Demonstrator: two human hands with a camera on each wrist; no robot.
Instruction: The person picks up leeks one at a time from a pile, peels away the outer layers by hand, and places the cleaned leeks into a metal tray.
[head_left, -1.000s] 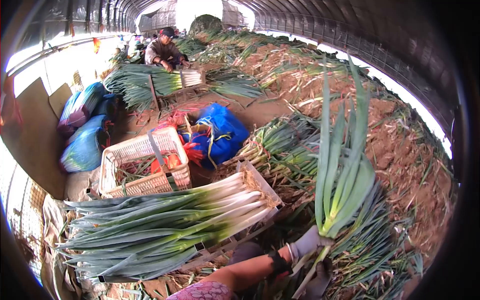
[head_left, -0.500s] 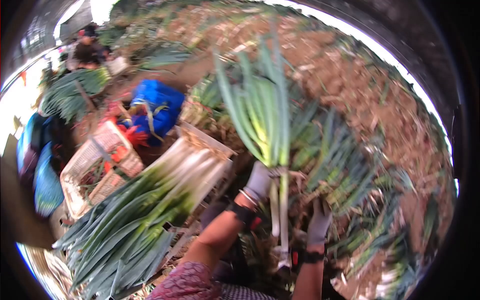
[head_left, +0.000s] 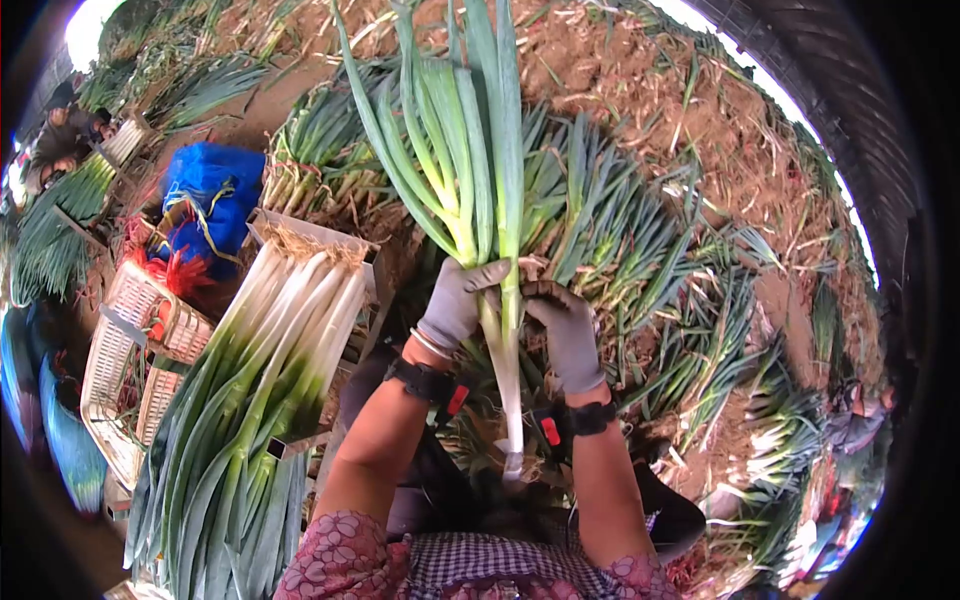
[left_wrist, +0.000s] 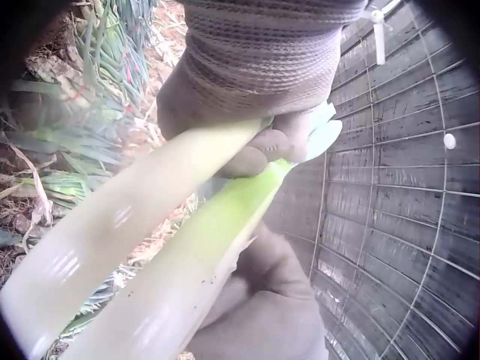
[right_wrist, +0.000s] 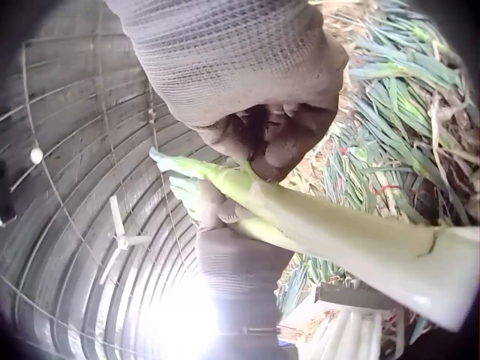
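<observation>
In the head view, my gloved left hand (head_left: 452,303) grips two large green onions (head_left: 505,375), their leaves fanning up and white stems pointing down. My gloved right hand (head_left: 570,338) is just right of it, at the nearer stalk. Seen from the right wrist, the thumb and fingertips of that hand pinch the stalk's outer layer (right_wrist: 251,174) where green turns to white. Behind the stalk, the left hand (right_wrist: 240,259) holds both stems together. From the left wrist, its fingers (left_wrist: 251,159) wrap between the two stalks.
At left, trimmed green onions (head_left: 235,430) lie in a frame with an end board (head_left: 325,235). Beyond are a cream basket (head_left: 100,385) and a blue bag (head_left: 212,190). Untrimmed bundles (head_left: 630,235) cover the ground ahead and right. Another person (head_left: 60,140) sits far left.
The view has swung right and down. Both hands, with the green onions, have come in front of the body. The right hand, apart half a second ago, has come up to the stalk.
</observation>
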